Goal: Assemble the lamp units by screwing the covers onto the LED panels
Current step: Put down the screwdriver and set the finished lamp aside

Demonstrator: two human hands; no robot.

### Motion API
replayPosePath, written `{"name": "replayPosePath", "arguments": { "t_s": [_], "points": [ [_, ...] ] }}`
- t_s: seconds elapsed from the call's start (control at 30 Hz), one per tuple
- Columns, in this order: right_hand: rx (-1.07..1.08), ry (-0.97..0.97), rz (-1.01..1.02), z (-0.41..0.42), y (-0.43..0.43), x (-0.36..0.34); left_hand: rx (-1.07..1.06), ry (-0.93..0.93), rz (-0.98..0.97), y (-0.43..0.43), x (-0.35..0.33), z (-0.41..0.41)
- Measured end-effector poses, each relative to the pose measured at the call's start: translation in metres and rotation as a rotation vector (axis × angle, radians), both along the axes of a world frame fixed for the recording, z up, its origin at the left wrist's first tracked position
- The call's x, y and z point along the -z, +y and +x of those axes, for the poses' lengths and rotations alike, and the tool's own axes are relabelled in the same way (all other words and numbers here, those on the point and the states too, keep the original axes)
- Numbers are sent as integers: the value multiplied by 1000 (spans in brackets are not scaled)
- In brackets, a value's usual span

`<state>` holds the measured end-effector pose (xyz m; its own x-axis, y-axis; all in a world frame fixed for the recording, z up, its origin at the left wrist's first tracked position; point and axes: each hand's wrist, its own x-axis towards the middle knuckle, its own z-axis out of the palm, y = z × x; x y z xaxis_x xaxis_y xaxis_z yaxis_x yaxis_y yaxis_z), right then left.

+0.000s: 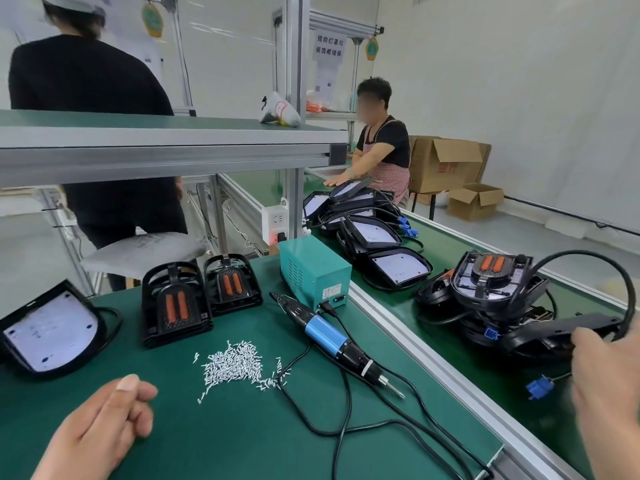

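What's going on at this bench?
A person is assembling lamps. Their right hand grips a black lamp unit on the conveyor, and the left hand hovers curled near the screw pile. The electric screwdriver lies unused on the green mat, with stacked covers and an LED panel further left.
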<state>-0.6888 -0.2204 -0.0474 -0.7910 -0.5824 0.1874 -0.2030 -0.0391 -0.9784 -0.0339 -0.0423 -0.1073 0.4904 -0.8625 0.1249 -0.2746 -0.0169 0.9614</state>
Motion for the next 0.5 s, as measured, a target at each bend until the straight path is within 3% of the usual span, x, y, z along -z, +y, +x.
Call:
{"name": "replayPosePath", "arguments": {
  "t_s": [0.23,0.5],
  "points": [
    [-135,426,157,21,-4,-14,34,1,-41,4,-16,-11],
    [-255,718,229,38,-31,-28,58,-11,-86,5,-32,-28]
  ]
}}
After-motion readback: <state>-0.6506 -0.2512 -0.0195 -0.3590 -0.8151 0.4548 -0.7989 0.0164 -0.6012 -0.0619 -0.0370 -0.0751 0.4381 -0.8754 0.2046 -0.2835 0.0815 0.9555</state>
